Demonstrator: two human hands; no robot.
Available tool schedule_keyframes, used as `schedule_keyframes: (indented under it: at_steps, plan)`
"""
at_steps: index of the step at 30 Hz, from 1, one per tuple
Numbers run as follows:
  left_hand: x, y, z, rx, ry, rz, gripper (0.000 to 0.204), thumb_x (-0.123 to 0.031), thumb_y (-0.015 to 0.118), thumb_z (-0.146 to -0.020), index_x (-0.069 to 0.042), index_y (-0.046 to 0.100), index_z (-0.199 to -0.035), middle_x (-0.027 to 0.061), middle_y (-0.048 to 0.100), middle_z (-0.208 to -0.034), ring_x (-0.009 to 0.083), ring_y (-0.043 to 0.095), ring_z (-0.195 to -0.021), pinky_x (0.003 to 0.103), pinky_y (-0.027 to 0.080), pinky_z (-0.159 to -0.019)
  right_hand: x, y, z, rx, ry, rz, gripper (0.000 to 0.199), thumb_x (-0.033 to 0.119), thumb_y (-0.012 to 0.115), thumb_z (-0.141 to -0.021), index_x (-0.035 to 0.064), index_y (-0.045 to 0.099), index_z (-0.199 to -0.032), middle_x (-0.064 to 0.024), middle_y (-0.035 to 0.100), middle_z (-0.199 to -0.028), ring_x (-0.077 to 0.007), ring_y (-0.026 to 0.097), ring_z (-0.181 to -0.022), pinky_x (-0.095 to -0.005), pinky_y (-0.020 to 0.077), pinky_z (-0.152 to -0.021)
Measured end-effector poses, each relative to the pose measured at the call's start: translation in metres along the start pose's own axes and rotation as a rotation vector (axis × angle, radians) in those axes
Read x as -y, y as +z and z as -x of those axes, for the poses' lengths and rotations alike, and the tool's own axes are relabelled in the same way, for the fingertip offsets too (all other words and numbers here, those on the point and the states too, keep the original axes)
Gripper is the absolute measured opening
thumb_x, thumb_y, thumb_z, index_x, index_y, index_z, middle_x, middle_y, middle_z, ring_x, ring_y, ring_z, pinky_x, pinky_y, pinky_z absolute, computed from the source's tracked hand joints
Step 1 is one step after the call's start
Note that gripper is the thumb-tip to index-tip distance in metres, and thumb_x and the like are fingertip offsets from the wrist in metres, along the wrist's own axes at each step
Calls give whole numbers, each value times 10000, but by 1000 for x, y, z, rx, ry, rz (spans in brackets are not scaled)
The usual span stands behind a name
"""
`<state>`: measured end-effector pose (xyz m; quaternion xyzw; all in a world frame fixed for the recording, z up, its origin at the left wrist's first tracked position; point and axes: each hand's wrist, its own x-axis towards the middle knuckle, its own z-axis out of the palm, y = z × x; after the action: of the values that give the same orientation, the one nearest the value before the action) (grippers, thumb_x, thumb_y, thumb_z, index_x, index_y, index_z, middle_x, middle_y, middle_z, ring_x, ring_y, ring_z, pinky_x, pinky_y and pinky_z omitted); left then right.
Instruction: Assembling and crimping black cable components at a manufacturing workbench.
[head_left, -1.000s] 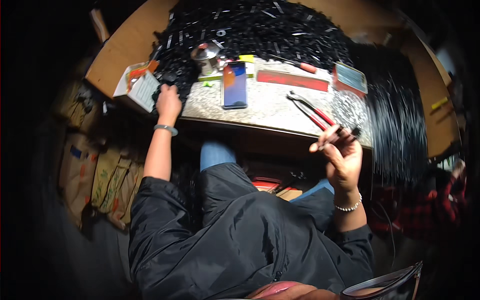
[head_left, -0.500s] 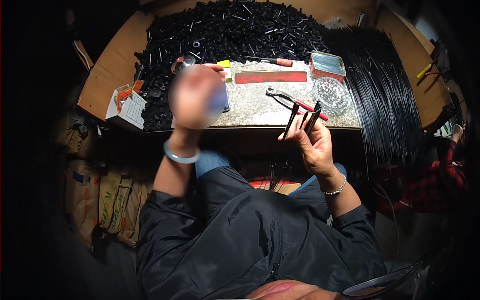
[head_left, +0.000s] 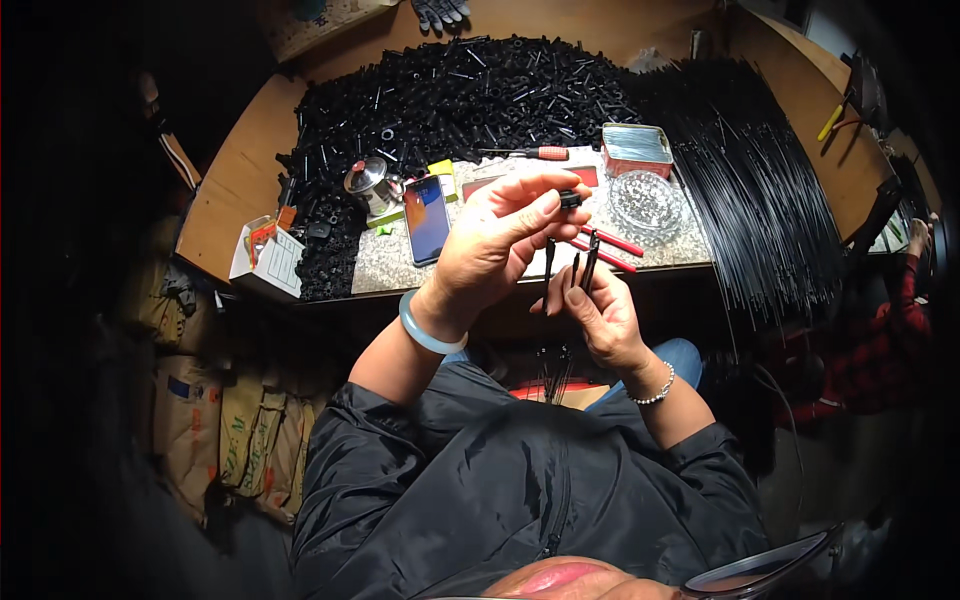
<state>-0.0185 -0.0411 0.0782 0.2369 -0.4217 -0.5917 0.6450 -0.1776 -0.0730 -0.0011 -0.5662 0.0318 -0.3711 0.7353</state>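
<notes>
Between the thumb and fingertips of my left hand [head_left: 490,235] is a small black plastic piece [head_left: 570,199], pinched above the table's front edge. Just below and to the right, my right hand [head_left: 608,325] grips several thin black strips [head_left: 590,255] that point upward, some standing apart from the others. What kind of strips they are, I cannot make out. The two hands are close together, and the left fingers partly hide a red-handled cutter [head_left: 612,250] lying behind them. A red bar [head_left: 583,176] is mostly covered by my left hand.
Heaped black parts [head_left: 450,100] fill the back of the table; long black rods [head_left: 760,190] hang over its right edge. Around the pale work surface are a phone [head_left: 428,222], a lidded metal pot [head_left: 372,185], a glass dish [head_left: 648,208], a tin [head_left: 637,148] and a screwdriver [head_left: 548,153].
My left hand has come from the left side of the table toward my right hand, now with a small black piece in its fingers. The phone and pot are uncovered. My view has shifted slightly.
</notes>
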Motion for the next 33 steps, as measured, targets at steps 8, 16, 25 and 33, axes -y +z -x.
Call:
schedule_keyframes:
  at_steps: [8, 16, 25, 33]
  plan:
    - [3, 6, 6, -1, 11, -25, 248, -59, 540, -906, 30, 554, -1137, 160, 595, -1132, 208, 615, -986, 310, 516, -855, -7, 0, 2, -22, 15, -69, 180, 196, 557, -927, 28, 496, -918, -10, 525, -793, -83, 524, -750, -273, 491, -782]
    - [8, 4, 9, -11, 51, -99, 249, -66, 554, -899, 36, 555, -1126, 176, 597, -1118, 192, 632, -917, 284, 524, -832, -7, 3, 2, -63, 14, -43, 175, 194, 572, -918, 34, 501, -936, -3, 521, -795, -73, 520, -738, -273, 502, -769]
    - [6, 8, 7, -10, 54, -87, 246, -64, 568, -890, 33, 566, -1117, 167, 601, -1103, 193, 621, -937, 297, 512, -851, -8, 4, 3, -88, 20, -42, 177, 193, 578, -915, 33, 518, -961, 0, 542, -803, -71, 545, -747, -258, 501, -745]
    - [11, -1, 9, 4, 65, -92, 295, -32, 661, -810, 19, 584, -1091, 165, 586, -1107, 206, 581, -1007, 328, 481, -898, -10, 1, 2, -101, -1, -25, 183, 197, 580, -914, 28, 532, -967, 1, 561, -800, -77, 574, -747, -236, 499, -712]
